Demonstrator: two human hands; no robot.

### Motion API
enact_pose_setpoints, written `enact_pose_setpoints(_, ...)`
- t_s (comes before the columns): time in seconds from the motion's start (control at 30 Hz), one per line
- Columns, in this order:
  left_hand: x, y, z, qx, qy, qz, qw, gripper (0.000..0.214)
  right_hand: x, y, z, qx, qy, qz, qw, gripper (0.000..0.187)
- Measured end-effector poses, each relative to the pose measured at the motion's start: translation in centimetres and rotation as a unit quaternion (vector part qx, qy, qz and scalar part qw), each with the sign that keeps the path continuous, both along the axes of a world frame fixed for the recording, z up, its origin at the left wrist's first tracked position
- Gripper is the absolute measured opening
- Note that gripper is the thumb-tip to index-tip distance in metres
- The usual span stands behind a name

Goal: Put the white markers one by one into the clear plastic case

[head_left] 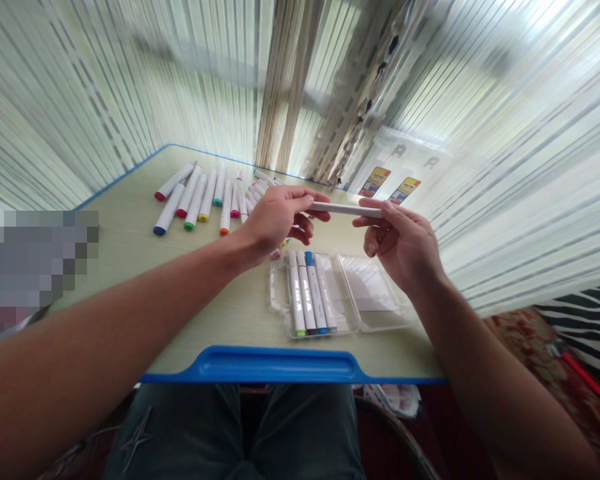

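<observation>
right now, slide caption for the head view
A white marker held between left hand and right hand, near an open case holding four markers.

White marker (347, 209): slim pale barrel, held near level in the air, spanning the gap between the hands. One end pinched in left hand (280, 217) fingertips, other end gripped by right hand (403, 243). End colours hidden by fingers.
</observation>
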State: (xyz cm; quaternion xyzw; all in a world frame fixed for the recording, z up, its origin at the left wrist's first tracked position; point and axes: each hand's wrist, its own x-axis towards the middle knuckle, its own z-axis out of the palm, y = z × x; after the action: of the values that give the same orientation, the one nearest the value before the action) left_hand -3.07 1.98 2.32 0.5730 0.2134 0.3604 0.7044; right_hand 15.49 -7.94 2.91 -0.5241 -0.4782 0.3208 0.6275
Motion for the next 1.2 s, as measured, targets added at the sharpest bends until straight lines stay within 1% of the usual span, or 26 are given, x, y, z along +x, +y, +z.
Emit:
enact_pose_setpoints(0.1,0.0,0.0,0.1,0.015,0.009,0.007,1.0,0.022,0.0,0.0,0.0,0.003,0.009,-0.004,1.0,0.022)
enact_pose_setpoints(0.3,-0.1,0.0,-0.1,0.074,0.049,0.008,0.996,0.015,0.0,0.0,0.0,0.001,-0.006,-0.019,1.0,0.02)
enact_pose_setpoints(0.5,-0.2,0.1,-0.4,0.139,0.062,0.0,0.988,0.011,-0.3,-0.1,-0.1,-0.004,-0.005,-0.009,1.0,0.014)
enact_pose_setpoints(0.63,-0.4,-0.3,0.1,0.154,0.086,0.005,0.984,0.008,-0.3,-0.1,-0.3,-0.002,-0.02,-0.001,1.0,0.013)
enact_pose_setpoints(0.8,-0.6,-0.7,0.4,0.157,0.101,0.002,0.982,0.023,-0.2,-0.1,-0.7,0.001,-0.054,0.018,0.998,0.014)
enact_pose_setpoints(1.0,-0.3,0.0,-0.7,0.193,0.087,-0.016,0.977,0.038,-0.4,-0.2,-0.8,-0.004,-0.104,0.02,0.994,0.028)
enact_pose_setpoints(1.1,-0.2,0.3,-1.2,0.215,0.078,-0.018,0.973,0.041,-0.4,-0.2,-0.8,-0.012,-0.104,0.022,0.994,0.032)
enact_pose_setpoints(1.2,-0.2,0.3,-1.3,0.22,0.081,-0.019,0.972,0.039,-0.4,-0.2,-0.9,-0.015,-0.104,0.021,0.994,0.032)
